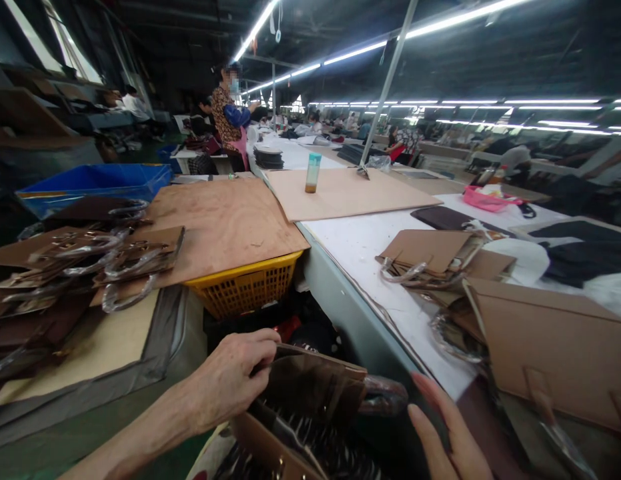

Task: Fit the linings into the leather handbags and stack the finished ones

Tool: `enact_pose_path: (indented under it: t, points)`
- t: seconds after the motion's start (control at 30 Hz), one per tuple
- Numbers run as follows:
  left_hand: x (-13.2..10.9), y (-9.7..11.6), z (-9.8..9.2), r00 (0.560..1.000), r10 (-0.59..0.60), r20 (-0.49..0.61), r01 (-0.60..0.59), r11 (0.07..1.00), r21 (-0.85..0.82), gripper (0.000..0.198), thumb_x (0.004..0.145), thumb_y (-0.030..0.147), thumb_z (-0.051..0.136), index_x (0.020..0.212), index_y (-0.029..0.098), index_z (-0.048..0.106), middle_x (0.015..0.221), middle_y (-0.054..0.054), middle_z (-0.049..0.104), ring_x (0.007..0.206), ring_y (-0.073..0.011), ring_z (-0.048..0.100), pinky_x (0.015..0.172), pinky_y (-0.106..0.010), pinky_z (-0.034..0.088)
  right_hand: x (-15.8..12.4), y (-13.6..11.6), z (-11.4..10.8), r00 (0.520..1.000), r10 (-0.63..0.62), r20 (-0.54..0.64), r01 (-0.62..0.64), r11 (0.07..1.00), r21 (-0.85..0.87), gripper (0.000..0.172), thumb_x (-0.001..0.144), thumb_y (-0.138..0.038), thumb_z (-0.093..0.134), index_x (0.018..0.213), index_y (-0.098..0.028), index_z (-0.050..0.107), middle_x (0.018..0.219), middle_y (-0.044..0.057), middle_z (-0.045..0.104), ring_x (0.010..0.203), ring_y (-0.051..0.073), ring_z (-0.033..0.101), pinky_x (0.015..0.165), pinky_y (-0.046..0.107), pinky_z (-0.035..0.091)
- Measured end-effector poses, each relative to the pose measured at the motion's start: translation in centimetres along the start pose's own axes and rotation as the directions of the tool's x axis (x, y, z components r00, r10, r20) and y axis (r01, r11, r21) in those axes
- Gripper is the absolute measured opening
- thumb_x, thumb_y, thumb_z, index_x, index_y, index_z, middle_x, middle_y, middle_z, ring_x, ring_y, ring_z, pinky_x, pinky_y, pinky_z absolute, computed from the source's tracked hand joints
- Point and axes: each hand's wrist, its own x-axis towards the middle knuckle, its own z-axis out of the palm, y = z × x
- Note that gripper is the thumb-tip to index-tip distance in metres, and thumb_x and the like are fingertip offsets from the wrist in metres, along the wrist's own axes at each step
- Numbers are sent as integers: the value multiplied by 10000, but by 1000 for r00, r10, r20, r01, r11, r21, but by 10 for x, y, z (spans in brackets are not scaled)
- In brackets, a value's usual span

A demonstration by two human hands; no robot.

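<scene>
Clenched on the upper edge of a brown bag (315, 383), my left hand (235, 370) held it at one end, while my right hand (457, 440) was spread, thumb apart from fingers, just beside the bag's plastic-wrapped handle (387, 395), grasping nothing that I could see. The bag was off any worktop, low before me in the gap between the left worktop (125, 333) and the left edge of the right worktop (360, 247). Its mouth gaped, and a dark striped pattern showed inside or below; the light was too dim for me to tell which. From that I judged this bag part-way through: body made up, handle on and wrapped, but mouth not closed, and held rather than laid with the others. Near the left edge of the right worktop lay more brown bags (550, 340), with wrapped handles too. Another heap of bags (85, 263) lay along the far edge of the left worktop. Which lot was finished and which was waiting, I could not say.
</scene>
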Motion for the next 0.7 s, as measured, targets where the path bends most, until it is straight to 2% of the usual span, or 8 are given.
enact_pose_path:
  t: [0.1,0.17,0.23,0.33,0.43,0.53,0.6,0.7]
  points:
    - [2,0,0,998,36,42,-37,999,24,176,622,17,383,661,180,439,877,17,560,742,-108,533,660,-187,383,12,-33,6,965,-192,176,213,971,-112,505,806,-413,500,1272,-226,441,1337,61,460,1229,247,402,1028,383,334]
    - [2,1,-1,997,46,69,-49,997,52,228,626,17,385,734,194,480,943,19,570,794,-116,549,710,-195,396,20,-52,19,924,-221,313,273,952,-135,484,792,-389,526,1249,-235,481,1265,51,537,1155,240,484,975,363,401]
    - [1,2,-3,995,25,93,-35,994,105,274,653,34,404,823,212,524,1045,15,566,859,-133,567,768,-218,406,25,-67,32,896,-223,383,299,942,-150,422,783,-376,537,1183,-242,549,1159,43,617,1056,241,558,913,350,445]
    - [4,3,-4,995,-42,86,25,981,192,214,722,112,471,879,219,568,1139,0,551,908,-167,579,818,-258,414,31,-84,41,885,-228,406,312,937,-154,296,797,-370,520,1052,-258,621,1002,25,682,929,227,609,811,303,472]
    - [12,2,-2,996,-60,69,46,980,195,89,767,213,535,814,208,611,1082,-2,579,887,-173,583,795,-246,427,35,-95,40,871,-183,455,285,944,-166,219,823,-370,482,953,-273,630,894,1,686,853,209,609,727,278,456]
    - [22,0,1,996,-57,71,47,990,134,127,794,241,543,724,196,639,1026,4,596,865,-162,581,772,-225,428,40,-99,38,858,-121,499,242,952,-186,219,845,-372,438,898,-272,625,826,-6,668,810,201,589,712,279,428]
    - [27,-3,3,996,-57,67,49,993,104,159,797,224,538,683,190,644,1063,4,585,877,-161,575,791,-231,420,44,-100,39,859,-100,502,221,957,-186,229,851,-365,423,894,-269,625,803,-6,656,799,198,575,707,279,414]
    - [27,-8,2,991,1,130,-11,997,80,159,769,188,539,643,181,635,1158,5,532,911,-169,559,814,-244,409,50,-99,42,860,-106,499,211,965,-159,229,849,-346,421,896,-263,628,769,-13,638,770,189,560,675,276,396]
